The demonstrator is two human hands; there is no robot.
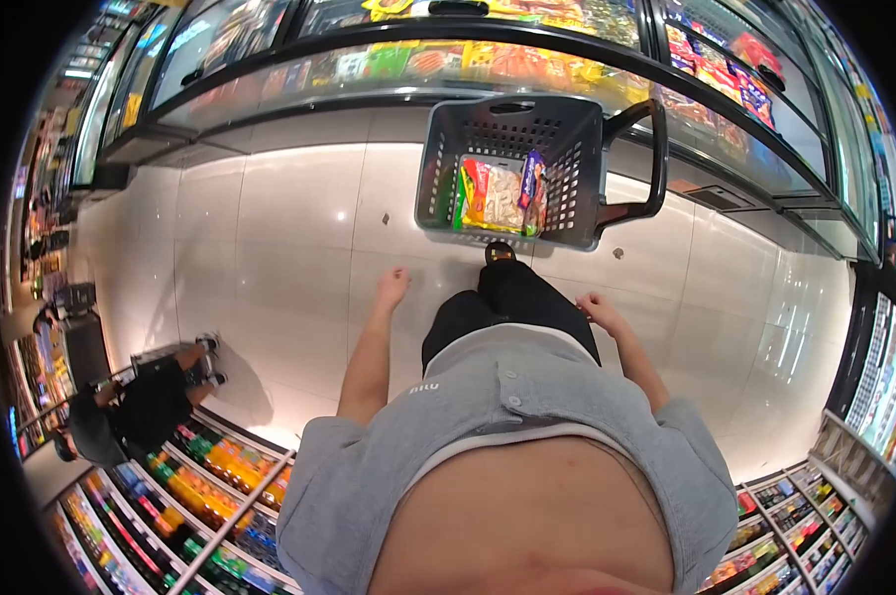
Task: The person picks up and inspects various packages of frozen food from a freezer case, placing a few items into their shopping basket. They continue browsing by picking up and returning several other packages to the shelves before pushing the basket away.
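Observation:
A grey perforated shopping basket (pixel 577 178) with a black handle stands on the tiled floor in front of my feet. Inside it lie a red, yellow and green packet with pale contents (pixel 480 193) and a purple packet (pixel 529 180). My left hand (pixel 393 287) hangs over the floor to the left of the basket, fingers loosely curled with nothing visible in them. Close to my thigh, below the basket's right side, is my right hand (pixel 597 309); its fingers are bent, and what they hold, if anything, is too small to make out.
Glass-fronted display cases (pixel 369 61) with colourful packets run along the far side. Shelves of bottled drinks (pixel 205 476) stand at the lower left, with a person in dark clothes (pixel 141 402) beside them. More shelves (pixel 795 521) are at the lower right.

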